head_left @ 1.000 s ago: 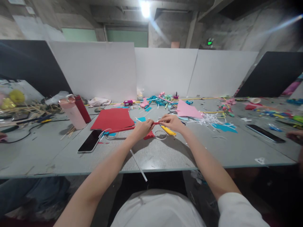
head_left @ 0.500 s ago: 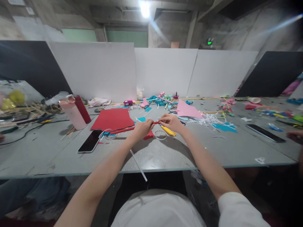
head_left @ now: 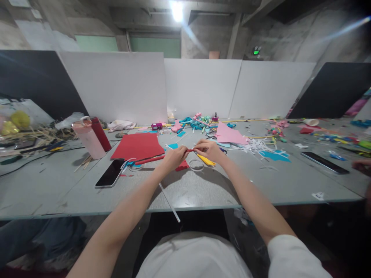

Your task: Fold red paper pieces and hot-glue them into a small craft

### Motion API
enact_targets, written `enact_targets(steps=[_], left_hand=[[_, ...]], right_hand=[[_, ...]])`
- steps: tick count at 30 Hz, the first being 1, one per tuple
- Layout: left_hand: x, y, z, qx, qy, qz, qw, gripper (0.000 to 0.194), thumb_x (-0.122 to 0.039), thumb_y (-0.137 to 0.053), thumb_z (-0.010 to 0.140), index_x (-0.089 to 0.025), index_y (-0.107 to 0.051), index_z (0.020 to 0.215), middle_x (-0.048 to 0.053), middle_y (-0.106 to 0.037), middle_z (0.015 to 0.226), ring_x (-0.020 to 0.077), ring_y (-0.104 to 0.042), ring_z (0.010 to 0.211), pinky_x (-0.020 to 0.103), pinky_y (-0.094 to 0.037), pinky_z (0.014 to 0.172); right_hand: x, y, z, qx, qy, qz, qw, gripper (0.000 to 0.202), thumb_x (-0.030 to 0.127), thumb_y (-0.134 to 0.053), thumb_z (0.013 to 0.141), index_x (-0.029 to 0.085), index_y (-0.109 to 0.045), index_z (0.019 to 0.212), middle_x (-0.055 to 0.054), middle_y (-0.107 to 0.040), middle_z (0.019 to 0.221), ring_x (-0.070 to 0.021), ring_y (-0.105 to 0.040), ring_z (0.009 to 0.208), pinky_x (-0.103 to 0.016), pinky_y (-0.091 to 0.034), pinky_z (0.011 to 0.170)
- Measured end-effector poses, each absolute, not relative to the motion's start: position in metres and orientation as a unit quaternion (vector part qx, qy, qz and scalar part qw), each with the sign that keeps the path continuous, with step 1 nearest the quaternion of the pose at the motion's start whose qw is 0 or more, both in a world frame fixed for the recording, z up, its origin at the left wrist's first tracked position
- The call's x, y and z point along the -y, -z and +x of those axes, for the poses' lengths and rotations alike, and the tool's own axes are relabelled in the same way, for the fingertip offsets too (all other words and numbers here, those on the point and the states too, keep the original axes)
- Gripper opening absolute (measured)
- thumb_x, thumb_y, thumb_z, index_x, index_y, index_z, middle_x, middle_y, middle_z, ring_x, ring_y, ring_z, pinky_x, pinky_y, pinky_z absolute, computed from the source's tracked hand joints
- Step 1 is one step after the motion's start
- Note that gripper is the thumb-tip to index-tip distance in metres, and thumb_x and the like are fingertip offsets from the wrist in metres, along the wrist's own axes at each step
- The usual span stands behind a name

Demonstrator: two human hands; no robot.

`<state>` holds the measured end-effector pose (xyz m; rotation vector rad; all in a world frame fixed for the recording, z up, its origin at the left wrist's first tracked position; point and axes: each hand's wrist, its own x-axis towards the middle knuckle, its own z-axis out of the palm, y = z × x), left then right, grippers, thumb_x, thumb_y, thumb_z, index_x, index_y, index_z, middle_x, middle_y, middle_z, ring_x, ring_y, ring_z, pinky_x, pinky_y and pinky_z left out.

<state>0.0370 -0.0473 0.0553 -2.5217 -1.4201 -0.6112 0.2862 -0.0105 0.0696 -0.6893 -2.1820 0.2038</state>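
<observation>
A thin red strip [head_left: 190, 150] spans the short gap between my two hands above the table. My left hand [head_left: 177, 157] pinches its left end, and my right hand [head_left: 209, 150] pinches its right end. Beneath them lie a white ring [head_left: 196, 165], a red scrap [head_left: 182, 166] and a yellow object [head_left: 206, 160]. A red rolled stick [head_left: 149, 160] lies left of my left hand, by a large red sheet [head_left: 137, 146]. Below my left wrist, a thin whitish rod [head_left: 170, 203] sticks out over the table's front edge.
At left are a black-screened phone [head_left: 110, 173], a pink bottle [head_left: 89, 139] and a red bottle [head_left: 101, 134]. A pink sheet [head_left: 230, 134] and white paper strips [head_left: 256, 146] lie right of centre. Another phone [head_left: 325, 163] and a person's hand [head_left: 361, 166] are far right.
The other person's hand at the far left edge is no longer in view. My own hands keep their hold on the red strip, with hardly any visible movement.
</observation>
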Motion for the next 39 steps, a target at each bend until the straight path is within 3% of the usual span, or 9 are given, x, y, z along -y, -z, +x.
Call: enact_targets(steps=[23,29,33,39], left_hand=[[0.0465,-0.0505,0.0379,0.478,0.185,-0.851,0.112,0.046,-0.043,-0.027,0.118,-0.018,-0.064,0.129,0.015,-0.071,0.122,0.0245,-0.071,0.088,0.033,-0.046,0.071],[0.0460,-0.0517,0.0357,0.467,0.174,-0.859,0.114,0.043,-0.038,-0.027,0.118,-0.018,-0.062,0.132,0.015,-0.071,0.124,0.0247,-0.071,0.090,0.033,-0.047,0.072],[0.0482,-0.0552,0.0354,0.467,0.171,-0.859,0.118,0.040,-0.036,-0.029,0.117,-0.018,-0.062,0.132,0.016,-0.070,0.124,0.0252,-0.071,0.091,0.034,-0.047,0.072],[0.0500,-0.0579,0.0379,0.452,0.148,-0.869,0.135,0.039,-0.035,-0.030,0.117,-0.016,-0.063,0.127,0.016,-0.070,0.121,0.0251,-0.070,0.091,0.033,-0.046,0.075]], right_hand=[[0.0017,-0.0628,0.2839,0.863,-0.125,-0.286,0.397,0.030,0.046,-0.069,0.101,0.023,-0.088,0.101,-0.010,-0.077,0.098,-0.0218,-0.070,0.083,-0.034,-0.055,0.073],[0.0037,-0.0635,0.2812,0.859,-0.123,-0.287,0.406,0.029,0.045,-0.070,0.101,0.023,-0.088,0.101,-0.008,-0.075,0.094,-0.0198,-0.070,0.080,-0.031,-0.054,0.072],[0.0075,-0.0659,0.2795,0.834,-0.188,-0.328,0.403,0.033,0.051,-0.074,0.098,0.020,-0.085,0.099,-0.009,-0.079,0.098,-0.0163,-0.071,0.067,-0.028,-0.054,0.064],[0.0106,-0.0679,0.2792,0.788,-0.285,-0.409,0.361,0.038,0.054,-0.083,0.091,0.017,-0.078,0.097,-0.006,-0.078,0.071,-0.0202,-0.076,0.066,-0.026,-0.056,0.065]])
